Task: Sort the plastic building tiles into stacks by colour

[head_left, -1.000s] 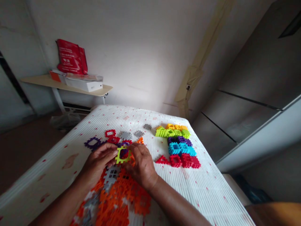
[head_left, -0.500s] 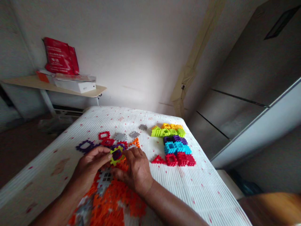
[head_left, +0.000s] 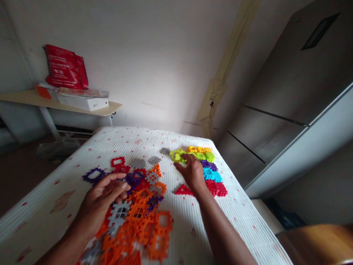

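Note:
My right hand (head_left: 191, 171) reaches to the right side and pinches a lime green interlocking plastic tile (head_left: 176, 156) with thumb and fingertips. It is at the left end of a row of lime green tiles (head_left: 200, 156). My left hand (head_left: 106, 189) hovers over the left edge of the loose pile, its thumb and index finger apart and nothing seen between them. Purple tiles (head_left: 135, 178) lie just beyond its fingertips. Below, orange tiles (head_left: 138, 210) and a grey window tile (head_left: 120, 212) lie in a jumbled heap.
Sorted rows of yellow (head_left: 199, 149), purple (head_left: 211, 165), blue (head_left: 212, 175) and red tiles (head_left: 216, 187) stand at the right, partly behind my right hand. A red triangle (head_left: 182, 190) lies nearby. Grey tiles (head_left: 138, 163) lie farther back on the spotted white cover (head_left: 132, 140).
My right hand has moved from the pile to the sorted rows, carrying the lime green tile. My left hand has let go of that tile and stays by the pile.

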`<action>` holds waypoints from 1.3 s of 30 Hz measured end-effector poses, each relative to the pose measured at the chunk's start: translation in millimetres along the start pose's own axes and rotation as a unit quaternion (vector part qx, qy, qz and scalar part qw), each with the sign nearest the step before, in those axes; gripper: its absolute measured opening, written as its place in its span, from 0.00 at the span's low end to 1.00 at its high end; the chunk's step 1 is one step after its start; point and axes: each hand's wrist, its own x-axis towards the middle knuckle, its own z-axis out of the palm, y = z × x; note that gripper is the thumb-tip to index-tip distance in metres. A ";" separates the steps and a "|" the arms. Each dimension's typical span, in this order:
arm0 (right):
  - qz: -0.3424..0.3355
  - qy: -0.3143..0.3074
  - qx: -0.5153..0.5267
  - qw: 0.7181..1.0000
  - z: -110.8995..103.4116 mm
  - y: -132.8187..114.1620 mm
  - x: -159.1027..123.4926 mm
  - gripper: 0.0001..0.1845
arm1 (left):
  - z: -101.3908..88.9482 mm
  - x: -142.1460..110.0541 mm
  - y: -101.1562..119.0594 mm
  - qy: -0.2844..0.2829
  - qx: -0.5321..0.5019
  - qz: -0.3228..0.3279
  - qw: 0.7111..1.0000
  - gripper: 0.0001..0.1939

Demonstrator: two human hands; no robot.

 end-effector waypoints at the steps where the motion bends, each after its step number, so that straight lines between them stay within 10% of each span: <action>1: 0.028 0.010 -0.040 0.999 -4.6 18.7 11.1 0.17 | -1.0 1.1 -0.9 0.004 -0.004 -0.004 1.000 0.27; 10: 0.100 -0.105 -0.228 0.963 -4.3 98.9 49.8 0.18 | -4.8 8.0 -9.2 0.016 -0.007 -0.024 1.000 0.28; 39: 0.040 -0.100 -0.207 0.972 -9.0 65.1 41.8 0.16 | -9.3 8.2 -1.4 0.037 0.022 -0.013 0.999 0.24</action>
